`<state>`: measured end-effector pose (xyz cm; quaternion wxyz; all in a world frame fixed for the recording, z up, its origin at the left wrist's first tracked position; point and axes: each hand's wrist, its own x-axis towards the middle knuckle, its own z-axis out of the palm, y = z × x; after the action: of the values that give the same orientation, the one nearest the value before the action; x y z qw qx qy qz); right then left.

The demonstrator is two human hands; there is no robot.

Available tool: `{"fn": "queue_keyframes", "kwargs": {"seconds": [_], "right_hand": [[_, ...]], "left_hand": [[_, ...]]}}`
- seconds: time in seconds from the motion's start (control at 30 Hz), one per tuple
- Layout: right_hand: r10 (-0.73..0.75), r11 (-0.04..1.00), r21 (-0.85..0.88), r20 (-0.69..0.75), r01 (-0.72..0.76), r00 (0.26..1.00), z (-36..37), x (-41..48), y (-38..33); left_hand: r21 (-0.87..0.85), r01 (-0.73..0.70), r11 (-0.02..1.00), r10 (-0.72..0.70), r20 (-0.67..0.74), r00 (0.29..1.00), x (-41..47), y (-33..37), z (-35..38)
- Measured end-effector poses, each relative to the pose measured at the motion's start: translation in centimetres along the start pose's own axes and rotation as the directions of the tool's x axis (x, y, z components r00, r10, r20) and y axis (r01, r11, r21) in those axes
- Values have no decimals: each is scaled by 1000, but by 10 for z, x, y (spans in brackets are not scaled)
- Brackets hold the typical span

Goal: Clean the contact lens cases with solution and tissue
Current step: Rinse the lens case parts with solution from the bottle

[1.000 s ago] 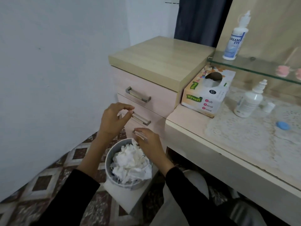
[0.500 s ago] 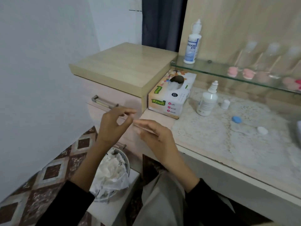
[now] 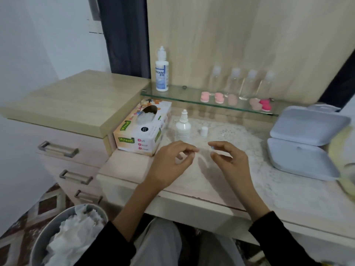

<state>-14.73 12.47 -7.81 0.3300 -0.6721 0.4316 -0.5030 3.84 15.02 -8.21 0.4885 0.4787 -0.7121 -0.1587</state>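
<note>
My left hand (image 3: 171, 162) and my right hand (image 3: 228, 160) hover side by side over the lace-covered counter (image 3: 240, 181), fingers loosely curled. A bit of blue cap (image 3: 212, 148) from a lens case shows between my right forefinger and thumb, which are apart. The rest of that case is hidden or blurred. Just behind my hands stand a small white solution bottle (image 3: 183, 127) and its loose cap (image 3: 204, 130). The tissue box (image 3: 142, 131) sits to their left. Several pink lens cases (image 3: 211, 96) lie on the glass shelf (image 3: 172, 93).
A tall Dream Eye bottle (image 3: 162, 73) and several clear bottles (image 3: 244, 83) stand on the shelf. A grey clamshell box (image 3: 303, 143) lies open at the right. A bin of used tissues (image 3: 67, 239) sits on the floor at lower left, beside the drawer unit (image 3: 57, 150).
My view has swung from the bin and drawers up and right to the counter. Both hands have risen from over the bin to above the counter, in front of the small bottle.
</note>
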Motion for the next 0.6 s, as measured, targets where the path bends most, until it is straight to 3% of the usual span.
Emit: {"fn": "queue_keyframes", "kwargs": {"seconds": [0.1,0.23,0.43,0.6], "right_hand": [[13,997,-81,-78,-19,997,-22,1,12],[81,977,-188,-120,-102,990,-35,-4,29],[51,936,-347,-24,-56,998,-37,0,35],[23,913,-407,-36,-36,999,-37,2,37]], "left_hand": [[55,76,996,-81,100,992,14,-4,23],[160,117,980,-139,132,981,27,-6,47],[313,91,945,-147,161,976,38,1,63],[292,91,952,-133,128,983,36,-1,63]]}}
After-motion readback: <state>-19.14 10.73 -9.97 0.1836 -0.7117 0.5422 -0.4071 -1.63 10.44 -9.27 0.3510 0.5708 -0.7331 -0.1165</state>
